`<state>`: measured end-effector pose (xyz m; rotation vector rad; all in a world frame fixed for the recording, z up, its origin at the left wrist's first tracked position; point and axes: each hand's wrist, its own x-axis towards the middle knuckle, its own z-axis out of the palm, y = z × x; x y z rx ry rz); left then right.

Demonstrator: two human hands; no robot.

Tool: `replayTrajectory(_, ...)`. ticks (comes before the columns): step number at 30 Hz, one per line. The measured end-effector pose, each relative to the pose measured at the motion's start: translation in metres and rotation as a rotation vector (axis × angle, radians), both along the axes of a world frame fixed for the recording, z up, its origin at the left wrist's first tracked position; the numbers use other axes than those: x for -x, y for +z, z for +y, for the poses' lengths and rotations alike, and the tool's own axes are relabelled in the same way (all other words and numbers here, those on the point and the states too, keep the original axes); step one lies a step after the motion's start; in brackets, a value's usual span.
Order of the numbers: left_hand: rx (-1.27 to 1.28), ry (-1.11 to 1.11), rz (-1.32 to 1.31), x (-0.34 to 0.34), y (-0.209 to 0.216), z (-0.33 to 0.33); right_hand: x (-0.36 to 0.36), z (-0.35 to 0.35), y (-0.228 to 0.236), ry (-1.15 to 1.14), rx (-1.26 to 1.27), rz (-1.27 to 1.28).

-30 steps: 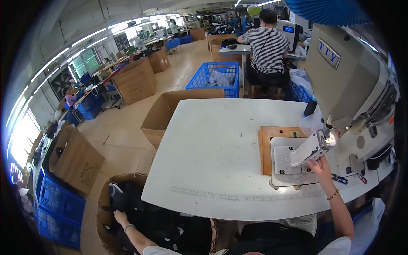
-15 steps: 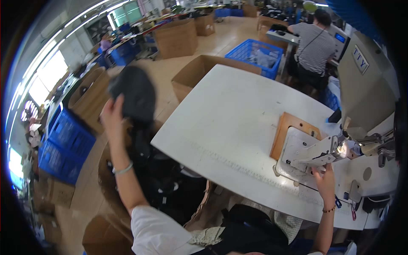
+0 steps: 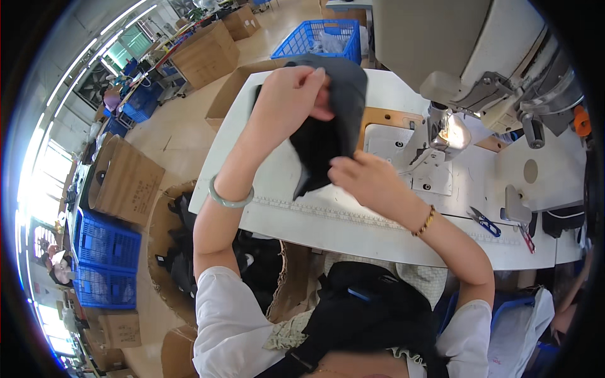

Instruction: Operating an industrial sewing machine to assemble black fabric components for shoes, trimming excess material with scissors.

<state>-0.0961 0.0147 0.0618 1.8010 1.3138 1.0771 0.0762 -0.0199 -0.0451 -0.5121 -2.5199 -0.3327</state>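
Over the white sewing table [image 3: 296,223] I hold up a floppy dark grey and black fabric piece [image 3: 350,94], rounded at its upper end. My left hand [image 3: 290,104] pinches its upper part, fingers closed on the cloth. Lower down, my right hand [image 3: 368,179] grips its right edge with bent fingers. A pointed black end hangs just above the tabletop. Just to the right stands the sewing machine [image 3: 435,31], its lamp lit beside the needle area. Beneath this lies a pale metal plate [image 3: 435,183] set by a wooden board [image 3: 387,118].
Blue-handled thread snips [image 3: 485,222] and a red-handled tool [image 3: 527,239] lie at the table's right. Below its left edge, a cardboard box [image 3: 161,271] holds black pieces. Blue crates [image 3: 107,252] stand farther left; a blue basket [image 3: 287,44] stands behind.
My left hand has carried the fabric piece from beside the table to above it. My right hand has left the machine plate and taken hold of the piece. The view has shifted.
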Motion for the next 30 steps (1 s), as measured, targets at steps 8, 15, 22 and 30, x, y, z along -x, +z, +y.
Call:
replayTrajectory(8, -0.105, 0.199, -0.113, 0.060, -0.024, -0.028, -0.014, 0.024, -0.017, -0.118, 0.571, 0.742)
replayTrajectory(15, 0.574, -0.178, -0.500, 0.018, -0.134, -0.045, 0.000, 0.013, -0.030, -0.156, 0.508, 0.786)
replayTrajectory(22, 0.461, -0.055, -0.981, -0.002, -0.144, -0.041, 0.000, 0.002, -0.039, -0.213, 0.957, 0.680)
replayTrajectory(30, 0.188, 0.243, -0.814, -0.010, -0.149, -0.052, 0.033, 0.023, -0.024, 0.022, 1.614, 0.903)
